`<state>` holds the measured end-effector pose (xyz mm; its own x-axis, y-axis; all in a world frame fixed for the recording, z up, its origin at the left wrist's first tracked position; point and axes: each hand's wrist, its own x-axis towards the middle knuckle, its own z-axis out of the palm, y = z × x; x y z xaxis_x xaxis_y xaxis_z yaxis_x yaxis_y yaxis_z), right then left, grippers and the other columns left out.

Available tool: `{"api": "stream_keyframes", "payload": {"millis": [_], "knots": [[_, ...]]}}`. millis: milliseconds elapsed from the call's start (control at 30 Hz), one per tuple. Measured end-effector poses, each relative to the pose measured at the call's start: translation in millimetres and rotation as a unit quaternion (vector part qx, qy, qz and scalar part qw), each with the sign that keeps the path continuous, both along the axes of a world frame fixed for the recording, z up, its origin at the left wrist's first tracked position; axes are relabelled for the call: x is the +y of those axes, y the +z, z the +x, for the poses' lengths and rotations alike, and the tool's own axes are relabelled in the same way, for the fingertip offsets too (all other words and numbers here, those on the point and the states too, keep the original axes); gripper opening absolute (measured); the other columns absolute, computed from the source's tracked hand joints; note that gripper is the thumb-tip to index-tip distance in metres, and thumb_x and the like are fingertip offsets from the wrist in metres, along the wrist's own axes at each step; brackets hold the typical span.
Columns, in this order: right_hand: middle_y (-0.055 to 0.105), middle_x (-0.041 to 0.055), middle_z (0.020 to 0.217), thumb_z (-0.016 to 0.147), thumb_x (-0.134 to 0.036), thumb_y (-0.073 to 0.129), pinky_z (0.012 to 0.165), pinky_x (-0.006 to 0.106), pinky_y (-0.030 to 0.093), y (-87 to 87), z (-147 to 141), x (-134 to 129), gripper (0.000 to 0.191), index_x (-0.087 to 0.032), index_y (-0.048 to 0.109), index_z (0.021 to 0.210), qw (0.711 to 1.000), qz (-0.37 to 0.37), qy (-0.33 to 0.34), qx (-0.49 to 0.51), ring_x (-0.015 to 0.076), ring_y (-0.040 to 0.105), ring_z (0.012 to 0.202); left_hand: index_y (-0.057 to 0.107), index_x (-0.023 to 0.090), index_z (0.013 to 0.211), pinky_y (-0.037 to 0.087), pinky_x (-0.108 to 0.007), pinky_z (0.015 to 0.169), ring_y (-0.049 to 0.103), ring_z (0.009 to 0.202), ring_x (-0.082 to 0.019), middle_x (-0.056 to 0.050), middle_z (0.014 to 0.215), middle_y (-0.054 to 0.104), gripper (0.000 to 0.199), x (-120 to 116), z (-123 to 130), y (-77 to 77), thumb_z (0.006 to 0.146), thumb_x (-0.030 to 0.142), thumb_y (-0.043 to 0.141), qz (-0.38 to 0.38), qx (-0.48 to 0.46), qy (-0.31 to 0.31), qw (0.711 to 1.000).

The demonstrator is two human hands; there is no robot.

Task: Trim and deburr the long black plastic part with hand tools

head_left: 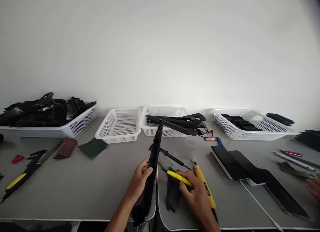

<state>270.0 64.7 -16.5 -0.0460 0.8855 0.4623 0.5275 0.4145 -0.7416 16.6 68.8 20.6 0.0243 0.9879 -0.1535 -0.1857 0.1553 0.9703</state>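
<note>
My left hand is closed around a long black plastic trim strip, which stands tilted over the table's front edge. In my right hand is a yellow utility knife, its dark tip pointing left toward the strip, with a small space between them. Beneath the knife lies a dark cloth-like piece. A yellow corded hand tool with a small round head rests just right of my right hand. Behind the knife are a black caliper-like tool and a greyish-green flat piece.
White baskets stand along the wall: one heaped with black parts, one bare, one under long black trims, one with black pieces. Phones lie at right, near another person's hand. Sandpaper lies left.
</note>
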Motion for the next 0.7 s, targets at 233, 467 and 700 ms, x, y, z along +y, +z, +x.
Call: {"api": "stream_keyframes", "payload": {"millis": [233,467,700], "knots": [[0.082,0.0083,0.103,0.078,-0.027,0.071,0.082,0.052,0.065,4.7,-4,-3,0.032,-0.040,0.085,0.104,0.999,-0.002,-0.032,0.017,0.0372,0.079,0.096,0.056,0.014,0.139,0.056,-0.032,0.062,0.068,0.064,-0.020,-0.001,0.072,0.074,0.068,-1,-2,-0.4,0.087,0.055,0.072,0.001,-0.006,-0.011,1.000],[0.081,0.0096,0.109,0.095,-0.031,0.063,0.089,0.043,0.064,25.9,-13,-5,0.027,-0.028,0.082,0.113,0.998,-0.053,0.034,0.009,0.0307,0.077,0.102,0.056,0.012,0.143,0.053,-0.031,0.061,0.067,0.063,-0.020,-0.002,0.073,0.074,0.070,-2,-1,3.6,0.087,0.052,0.071,0.002,0.006,-0.021,1.000],[0.080,0.0089,0.107,0.097,-0.031,0.060,0.088,0.037,0.061,30.0,-15,-7,0.027,-0.023,0.081,0.112,0.996,-0.073,0.057,0.013,0.0274,0.076,0.100,0.061,0.014,0.136,0.053,-0.032,0.063,0.067,0.062,-0.020,-0.003,0.073,0.074,0.059,0,-2,3.8,0.085,0.043,0.070,0.018,0.005,-0.031,0.999]]}}
